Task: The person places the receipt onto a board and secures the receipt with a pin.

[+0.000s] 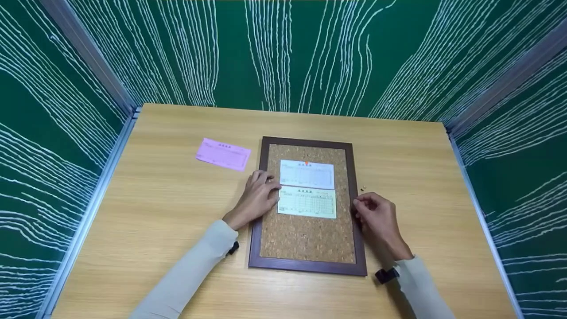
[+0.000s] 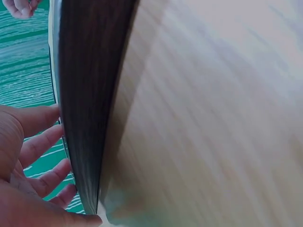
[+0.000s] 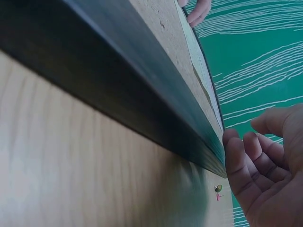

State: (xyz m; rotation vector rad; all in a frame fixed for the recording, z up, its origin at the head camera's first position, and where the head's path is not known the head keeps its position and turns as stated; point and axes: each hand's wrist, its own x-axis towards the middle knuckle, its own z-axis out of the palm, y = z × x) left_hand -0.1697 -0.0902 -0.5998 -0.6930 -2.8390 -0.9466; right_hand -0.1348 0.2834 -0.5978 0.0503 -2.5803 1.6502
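A cork board [image 1: 305, 239] with a dark brown frame lies on the table. On its cork are a pale blue slip [image 1: 306, 174], with an orange-red pushpin [image 1: 306, 163] at its top, and a pale green slip [image 1: 307, 202] just below. My left hand [image 1: 261, 195] reaches over the frame's left side, fingertips at the left edges of the slips. At the frame's right side is my right hand [image 1: 376, 215], fingers loosely bent, with nothing showing between thumb and fingers in the right wrist view. Beside it lie a gold pushpin [image 3: 218, 188] and a red pushpin [image 3: 218, 196].
A pink slip [image 1: 223, 154] lies on the wooden table [image 1: 168, 212], left of the board's upper part. Green walls [image 1: 283, 57] with white wavy lines enclose the table at the back and both sides. Each wrist wears a dark strap-on device [image 1: 386, 275].
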